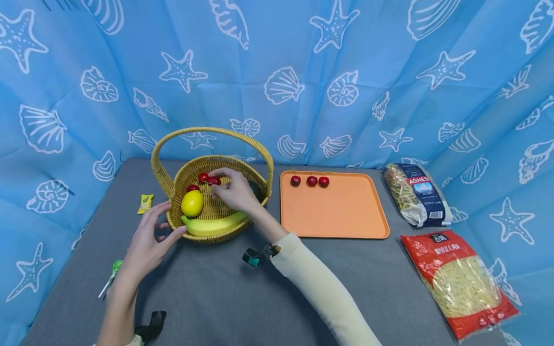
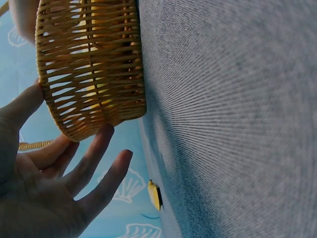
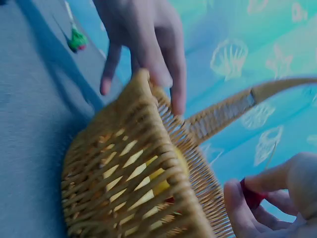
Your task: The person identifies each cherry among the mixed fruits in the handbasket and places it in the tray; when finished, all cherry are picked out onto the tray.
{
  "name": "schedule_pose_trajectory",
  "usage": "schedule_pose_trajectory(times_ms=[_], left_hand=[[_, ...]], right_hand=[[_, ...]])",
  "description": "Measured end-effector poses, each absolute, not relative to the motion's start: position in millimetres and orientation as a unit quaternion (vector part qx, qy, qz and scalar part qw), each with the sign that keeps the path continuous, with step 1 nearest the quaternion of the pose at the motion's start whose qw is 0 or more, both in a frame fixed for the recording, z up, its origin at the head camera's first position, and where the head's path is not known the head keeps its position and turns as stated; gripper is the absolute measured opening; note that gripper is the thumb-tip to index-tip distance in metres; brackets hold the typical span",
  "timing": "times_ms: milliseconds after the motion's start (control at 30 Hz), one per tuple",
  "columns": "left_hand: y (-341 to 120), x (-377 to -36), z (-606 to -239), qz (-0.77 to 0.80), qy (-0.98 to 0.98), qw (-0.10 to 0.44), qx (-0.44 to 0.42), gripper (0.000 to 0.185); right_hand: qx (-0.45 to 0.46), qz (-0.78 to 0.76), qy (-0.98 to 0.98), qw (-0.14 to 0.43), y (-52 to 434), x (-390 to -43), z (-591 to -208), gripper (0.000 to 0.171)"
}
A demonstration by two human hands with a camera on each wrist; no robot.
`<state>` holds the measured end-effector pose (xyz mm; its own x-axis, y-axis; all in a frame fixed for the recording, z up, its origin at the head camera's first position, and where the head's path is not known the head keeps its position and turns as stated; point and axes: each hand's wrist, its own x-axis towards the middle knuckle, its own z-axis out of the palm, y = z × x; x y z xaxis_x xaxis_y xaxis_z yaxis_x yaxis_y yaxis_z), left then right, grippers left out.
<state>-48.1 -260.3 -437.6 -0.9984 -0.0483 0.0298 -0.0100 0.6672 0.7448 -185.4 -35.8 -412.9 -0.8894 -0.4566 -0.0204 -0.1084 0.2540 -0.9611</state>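
Note:
A wicker basket (image 1: 259, 185) with an arched handle stands left of centre on the grey table and holds a lemon (image 1: 192, 203), a banana (image 1: 214, 225) and red cherries (image 1: 202, 177). My right hand (image 1: 220, 186) reaches into the basket and pinches a red cherry (image 1: 214, 181) between thumb and fingers; the right wrist view shows that cherry (image 3: 251, 196) in the pinch. My left hand (image 1: 168, 225) lies with straight fingers against the basket's (image 2: 89, 64) front-left wall, holding nothing. To the right, an orange tray (image 1: 333, 211) carries three cherries (image 1: 312, 181) in a row along its far edge.
Two pasta bags lie at the right, a blue one (image 1: 415, 194) and a red one (image 1: 460, 283). Left of the basket sit a yellow sachet (image 1: 145, 203) and a green lollipop (image 1: 113, 273). A blue seashell curtain surrounds the table.

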Motion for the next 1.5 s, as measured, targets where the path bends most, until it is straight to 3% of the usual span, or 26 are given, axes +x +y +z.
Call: schedule_pose_trajectory(times_ms=[167,433,733,1133,1500], left_hand=[[-261,-48,-436,-0.407,-0.913,0.021,0.02,0.078],[-262,-47,-436,-0.405,-0.914,0.031,0.014,0.077],[-261,-48,-438,-0.402,-0.915,0.034,0.015,0.077],[-261,-49,-438,-0.406,-0.913,0.031,0.014,0.078],[-260,-48,-438,-0.406,-0.913,0.036,0.008,0.076]], right_hand=[[-0.258,-0.587,0.759,0.111,2,-158,-402,0.03],[-0.294,-0.58,0.759,0.031,66,-119,-395,0.029],[-0.275,-0.514,0.811,-0.037,126,-127,-416,0.031],[-0.194,-0.431,0.881,-0.015,156,-167,-467,0.036],[-0.184,-0.397,0.899,0.005,153,-174,-479,0.035]])
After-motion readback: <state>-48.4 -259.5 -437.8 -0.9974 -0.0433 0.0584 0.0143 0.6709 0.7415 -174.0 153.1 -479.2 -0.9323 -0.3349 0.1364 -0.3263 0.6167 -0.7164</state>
